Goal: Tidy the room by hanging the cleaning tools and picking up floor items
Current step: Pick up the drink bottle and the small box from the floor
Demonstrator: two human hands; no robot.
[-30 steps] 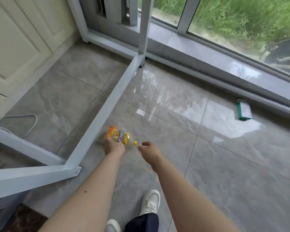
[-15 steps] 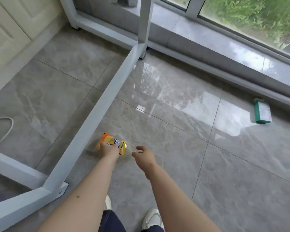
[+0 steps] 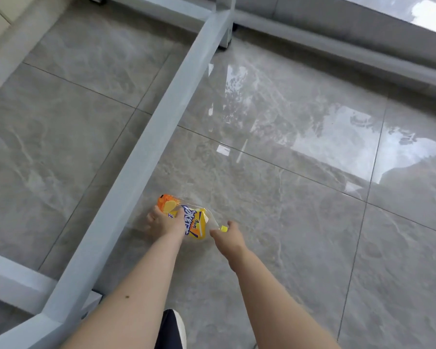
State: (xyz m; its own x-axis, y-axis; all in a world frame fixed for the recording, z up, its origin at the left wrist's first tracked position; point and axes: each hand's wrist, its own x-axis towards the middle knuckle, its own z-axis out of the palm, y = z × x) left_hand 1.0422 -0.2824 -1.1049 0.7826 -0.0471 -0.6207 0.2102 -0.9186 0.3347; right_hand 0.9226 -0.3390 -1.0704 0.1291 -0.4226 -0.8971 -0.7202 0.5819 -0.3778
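Left grip (image 3: 165, 222): wrapped round orange bottle (image 3: 186, 219), label half hidden
Right grip (image 3: 228, 236): pinching yellow cap (image 3: 224, 228)
Floor (image 3: 300, 222): glossy grey tile

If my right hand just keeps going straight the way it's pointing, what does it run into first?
The right hand points up and left at the yellow cap of the plastic bottle, which the left hand grips by the body. It would likely meet the cap first; its fingertips already look close to touching it.
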